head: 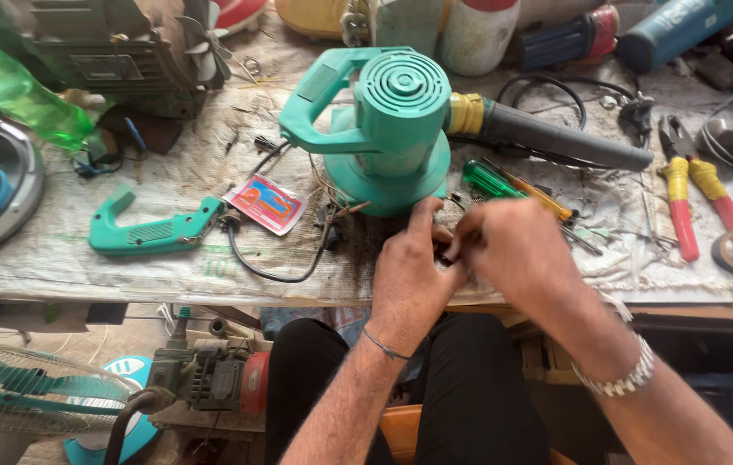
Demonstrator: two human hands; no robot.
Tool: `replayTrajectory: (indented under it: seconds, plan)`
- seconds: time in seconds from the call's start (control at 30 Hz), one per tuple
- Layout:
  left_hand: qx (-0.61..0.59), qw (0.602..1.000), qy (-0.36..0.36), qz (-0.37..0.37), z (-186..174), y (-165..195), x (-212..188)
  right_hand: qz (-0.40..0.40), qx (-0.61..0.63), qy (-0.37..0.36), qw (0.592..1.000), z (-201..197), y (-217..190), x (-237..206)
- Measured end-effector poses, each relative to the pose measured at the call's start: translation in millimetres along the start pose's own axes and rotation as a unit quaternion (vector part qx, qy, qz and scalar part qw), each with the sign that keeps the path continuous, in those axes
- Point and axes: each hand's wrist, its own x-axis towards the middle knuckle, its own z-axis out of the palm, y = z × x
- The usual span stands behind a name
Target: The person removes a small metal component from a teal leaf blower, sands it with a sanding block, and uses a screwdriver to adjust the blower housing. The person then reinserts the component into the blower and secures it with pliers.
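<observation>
Just below the middle of the frame, both hands are meeting at the front edge of the workbench [82, 267], pinching something small and dark between them; what it is cannot be made out. The left hand [411, 275] is curling closed with its thumb pointing up toward the blower, and the right hand [517, 254] is bending its fingers in against the left, blurred. Whether either one has a firm hold on the small part is not clear.

Directly above the hands, a teal electric blower [388, 129] is lying on the cloth-covered bench, its black nozzle [565, 138] pointing toward the right. A green-handled screwdriver [491, 179] is resting just beside the blower's base, right of it. Left of centre, a teal handle half [155, 231] is lying apart from the blower, with a black cord [267, 274] looping near it and a small red and blue packet [267, 204] between them. Red and yellow pliers [685, 194] are sitting at the right edge.
</observation>
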Motion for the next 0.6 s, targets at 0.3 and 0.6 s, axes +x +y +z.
replayTrajectory:
  seconds: [0.3,0.6]
  plan:
    - [0.011,1.000,0.009,0.011,2.3,-0.5,1.8,0.036,0.017,-0.051,0.998,-1.1,5.4,1.0]
    - [0.023,0.998,0.030,0.052,1.5,3.9,-2.5,0.027,0.408,-0.046,0.911,-7.6,38.3,-6.4]
